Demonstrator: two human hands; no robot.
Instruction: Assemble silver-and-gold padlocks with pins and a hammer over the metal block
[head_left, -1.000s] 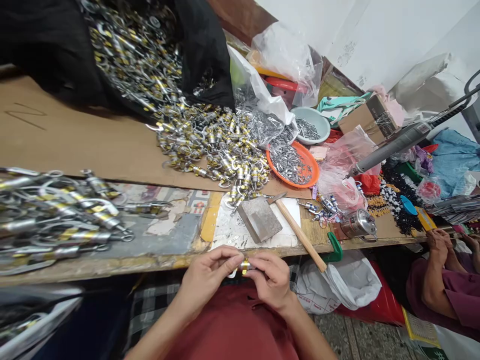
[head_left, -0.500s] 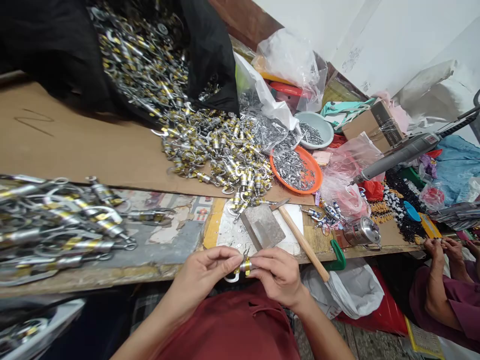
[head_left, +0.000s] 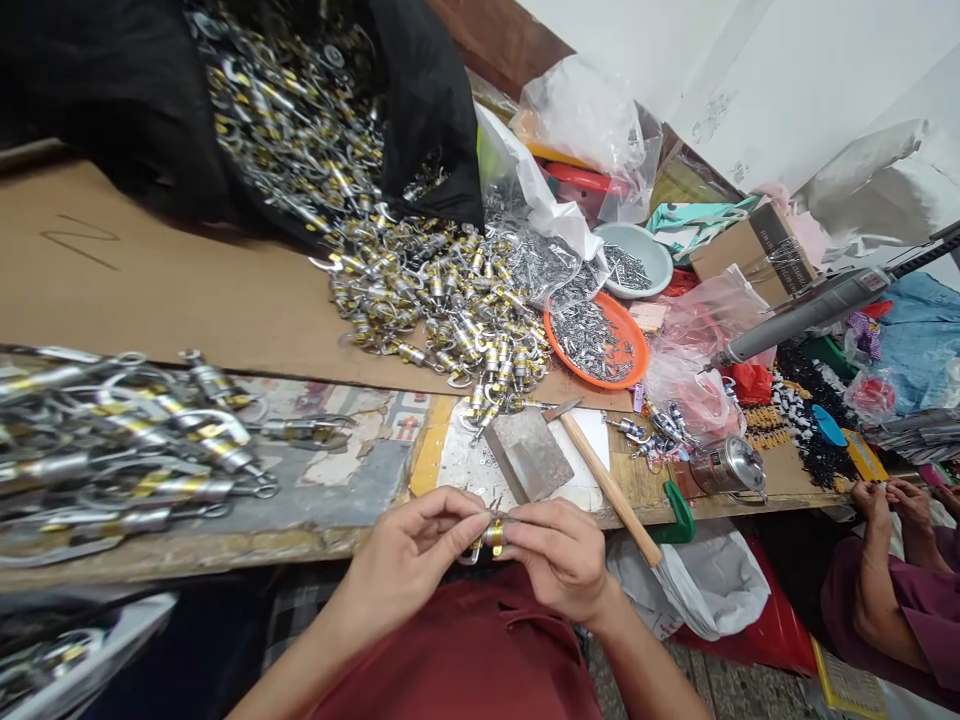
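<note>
At the lower centre of the frame, just off the bench edge (head_left: 315, 545), a yellow-banded metal fitting (head_left: 493, 536) is being held between two hands. Its right end is being clamped by the thumb and fingers of the right hand (head_left: 561, 560); the left hand (head_left: 416, 550) is being closed in a pinch at its left end, though the exact contact is being hidden by the fingertips. It is seemingly being steadied from both ends so that the band and hook are being left visible.

Beyond, at centre, a metal block (head_left: 529, 455) is being borne by a white sheet (head_left: 459, 460), perhaps as a striking surface. Beside it, a hammer (head_left: 619, 500) is being laid with its handle overhanging the edge, likely for easy grasping; rightward room is being narrowed by that handle. More sideways room is being offered at left, up to a pile of fittings (head_left: 165, 450).

Farther up, a heap of fittings (head_left: 450, 300) is being spread over cardboard (head_left: 187, 290), below a black bag (head_left: 431, 100). Small metal pieces are being contained by an orange tray (head_left: 643, 345) and, behind it, a pale bowl (head_left: 664, 265).
</note>
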